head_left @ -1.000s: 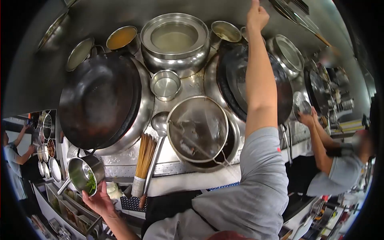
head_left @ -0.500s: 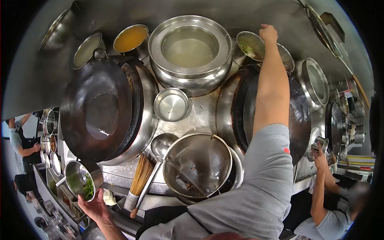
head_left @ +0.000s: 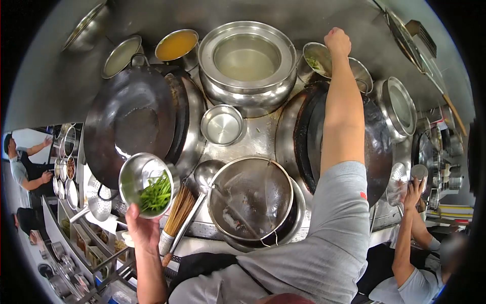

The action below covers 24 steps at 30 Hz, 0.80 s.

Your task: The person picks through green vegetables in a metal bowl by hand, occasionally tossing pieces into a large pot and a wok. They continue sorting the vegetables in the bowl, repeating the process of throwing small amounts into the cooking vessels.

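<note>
My left hand [head_left: 144, 228] grips the rim of a steel bowl [head_left: 132, 172] at the lower left. Cut green vegetables [head_left: 156, 193] lie in it, and the bowl tilts toward me. A dark wok [head_left: 129, 121] sits just beyond it. My right arm stretches across the right wok [head_left: 377, 147] to the back. There my right hand [head_left: 337, 41] is closed beside a steel pot with pale green pieces [head_left: 314, 62] in it. What the fingers hold, if anything, is hidden.
A large steel pot of cloudy liquid [head_left: 247, 58] stands at the back centre, near a pot of orange liquid [head_left: 177, 45]. In front are a small steel bowl [head_left: 221, 126], a ladle [head_left: 206, 175], a bamboo brush [head_left: 178, 210] and a round strainer [head_left: 250, 197]. A co-worker [head_left: 415, 273] stands at right.
My left hand has brought the bowl of greens up and to the right, toward the left wok, uncovering a perforated skimmer. My right hand stays closed at the back, barely shifted.
</note>
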Each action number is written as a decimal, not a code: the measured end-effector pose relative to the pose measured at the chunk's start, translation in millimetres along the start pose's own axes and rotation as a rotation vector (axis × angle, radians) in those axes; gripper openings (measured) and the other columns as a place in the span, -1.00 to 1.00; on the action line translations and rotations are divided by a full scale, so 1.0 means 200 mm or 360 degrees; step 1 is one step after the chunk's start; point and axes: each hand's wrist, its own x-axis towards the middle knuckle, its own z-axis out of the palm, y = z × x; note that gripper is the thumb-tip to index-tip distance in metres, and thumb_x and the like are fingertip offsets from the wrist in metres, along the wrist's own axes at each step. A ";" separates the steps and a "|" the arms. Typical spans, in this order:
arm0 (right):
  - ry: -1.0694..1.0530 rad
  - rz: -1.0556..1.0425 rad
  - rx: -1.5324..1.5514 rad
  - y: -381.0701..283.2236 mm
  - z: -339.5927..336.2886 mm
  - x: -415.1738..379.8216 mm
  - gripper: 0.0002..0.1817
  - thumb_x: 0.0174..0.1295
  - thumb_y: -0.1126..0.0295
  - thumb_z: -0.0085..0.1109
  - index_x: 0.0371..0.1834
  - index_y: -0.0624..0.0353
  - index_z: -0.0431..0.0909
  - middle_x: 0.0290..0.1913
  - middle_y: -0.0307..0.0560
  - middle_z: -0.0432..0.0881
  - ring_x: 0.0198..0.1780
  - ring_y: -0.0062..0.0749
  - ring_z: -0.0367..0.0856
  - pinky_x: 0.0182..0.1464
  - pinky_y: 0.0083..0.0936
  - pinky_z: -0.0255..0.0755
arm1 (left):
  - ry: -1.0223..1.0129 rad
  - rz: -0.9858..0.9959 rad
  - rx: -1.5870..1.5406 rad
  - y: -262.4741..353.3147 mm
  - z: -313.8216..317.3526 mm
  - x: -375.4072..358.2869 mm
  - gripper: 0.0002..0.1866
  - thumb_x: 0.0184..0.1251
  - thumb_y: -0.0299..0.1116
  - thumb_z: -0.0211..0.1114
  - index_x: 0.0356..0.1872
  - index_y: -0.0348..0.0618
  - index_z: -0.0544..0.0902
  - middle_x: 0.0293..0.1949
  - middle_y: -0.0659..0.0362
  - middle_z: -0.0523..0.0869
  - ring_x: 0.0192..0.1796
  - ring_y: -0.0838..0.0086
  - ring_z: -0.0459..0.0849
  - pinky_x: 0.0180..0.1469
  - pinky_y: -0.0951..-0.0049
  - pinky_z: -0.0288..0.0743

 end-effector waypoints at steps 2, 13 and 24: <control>-0.0015 -0.0042 -0.0145 -0.13 -0.10 -0.20 -0.27 0.09 0.34 0.34 0.43 -0.42 0.47 0.59 0.16 0.23 0.47 0.28 0.35 0.41 0.20 0.32 | -0.0040 -0.0037 -0.0002 -0.02 0.04 0.00 -0.34 0.34 -0.09 0.38 0.35 -0.24 0.45 0.31 -0.05 0.55 0.30 0.05 0.61 0.17 -0.13 0.72; 0.0119 -0.1227 0.0655 -0.79 -0.82 -1.26 -0.57 0.38 0.19 0.32 0.23 0.17 0.68 0.09 -0.15 0.76 0.14 -0.48 0.67 0.26 -0.50 0.42 | -0.0452 0.0069 -0.0283 0.10 -0.05 -0.07 -0.10 0.23 -0.64 0.39 0.59 -0.10 0.16 0.41 0.05 0.40 0.37 0.22 0.55 0.31 0.13 0.64; -0.0295 -0.1716 0.0652 -1.61 -0.65 -3.42 -0.84 0.19 0.51 0.31 -0.17 0.22 0.76 -0.29 0.03 0.79 -0.31 -0.23 0.79 -0.23 -0.42 0.61 | -0.0780 0.0248 -0.0328 0.48 -0.85 -0.25 0.01 0.12 -0.75 0.43 0.62 -0.08 0.15 0.49 0.07 0.28 0.42 0.31 0.48 0.41 0.27 0.50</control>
